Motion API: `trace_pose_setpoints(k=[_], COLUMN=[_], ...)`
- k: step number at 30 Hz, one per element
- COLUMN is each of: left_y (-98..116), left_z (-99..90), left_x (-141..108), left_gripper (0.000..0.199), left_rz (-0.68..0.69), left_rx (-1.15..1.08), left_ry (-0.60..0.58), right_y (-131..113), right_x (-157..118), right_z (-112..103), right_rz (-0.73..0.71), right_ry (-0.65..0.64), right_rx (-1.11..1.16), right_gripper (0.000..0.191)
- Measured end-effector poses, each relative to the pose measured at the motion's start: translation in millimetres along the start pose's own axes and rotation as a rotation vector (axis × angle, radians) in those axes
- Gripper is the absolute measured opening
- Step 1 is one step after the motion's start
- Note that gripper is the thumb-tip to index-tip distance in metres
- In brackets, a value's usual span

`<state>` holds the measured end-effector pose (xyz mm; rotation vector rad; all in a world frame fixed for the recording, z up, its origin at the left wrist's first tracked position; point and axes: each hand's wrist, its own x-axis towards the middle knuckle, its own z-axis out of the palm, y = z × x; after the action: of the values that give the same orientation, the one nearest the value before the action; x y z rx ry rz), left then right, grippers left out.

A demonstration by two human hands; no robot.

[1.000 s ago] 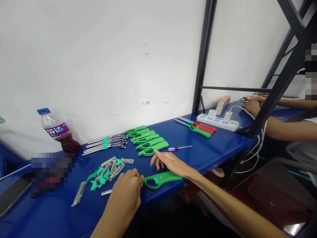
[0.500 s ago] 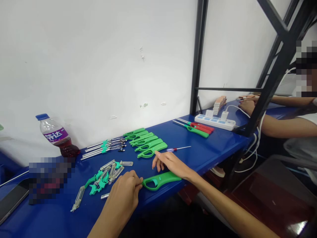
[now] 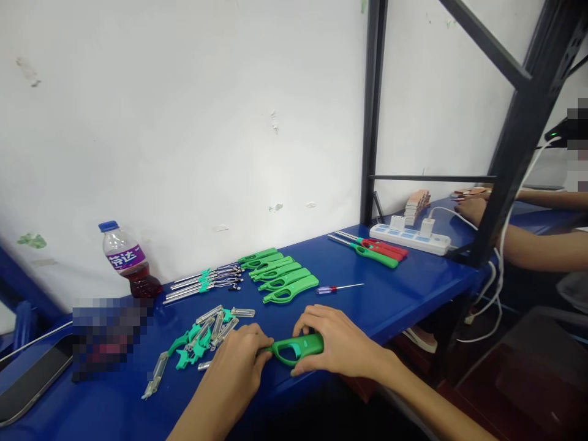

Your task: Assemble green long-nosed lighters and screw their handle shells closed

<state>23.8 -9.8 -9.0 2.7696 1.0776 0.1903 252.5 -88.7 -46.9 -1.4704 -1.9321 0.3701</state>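
Note:
Both hands are on a green lighter casing (image 3: 310,345) with a teal trigger in its loop, near the table's front edge. My left hand (image 3: 241,355) pinches its narrow front end. The thick rear end is gripped by my right hand (image 3: 342,343), thumb below and fingers above. Left of my left hand lie clear fuel tanks (image 3: 158,373) and teal plastic pieces (image 3: 182,358) in a loose pile. A small silver cylinder (image 3: 203,366) lies partly behind my left hand. Behind are metal lighter rods (image 3: 188,297) with wires and a row of green casings (image 3: 291,291).
A screwdriver (image 3: 327,290) lies beyond my right hand, with long-nosed lighters (image 3: 379,257) and a power strip (image 3: 413,239) farther right. A drink bottle (image 3: 126,260) and phone (image 3: 34,383) are left. A black post (image 3: 374,110) stands at the back; a co-worker's arm (image 3: 528,242) is beyond.
My right hand has gone from resting over the casing, fingers extended, to gripping its rear end. My left hand still pinches the front end. The camera view has shifted slightly.

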Motion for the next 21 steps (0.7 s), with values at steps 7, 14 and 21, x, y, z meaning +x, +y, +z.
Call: trace_pose_setpoints(k=[7, 14, 21], left_y=[-25.5, -30.4, -8.8], left_z=[-21.0, -20.6, -9.3], left_x=[-26.4, -30.4, -15.6], left_gripper=[0.039, 0.020, 0.030], left_rz=[-0.093, -0.155, 0.000], left_rx=[0.067, 0.018, 0.036], left_ry=[0.108, -0.001, 0.114], right_y=[2.5, -0.9, -0.5], right_x=[2.9, -2.1, -3.2], right_z=[-3.8, -5.5, -9.1], right_rz=[-0.016, 0.003, 0.070], right_ry=[-0.032, -0.035, -0.028], right_rx=[0.037, 0.072, 0.131], right_gripper=[0.056, 0.052, 0.051])
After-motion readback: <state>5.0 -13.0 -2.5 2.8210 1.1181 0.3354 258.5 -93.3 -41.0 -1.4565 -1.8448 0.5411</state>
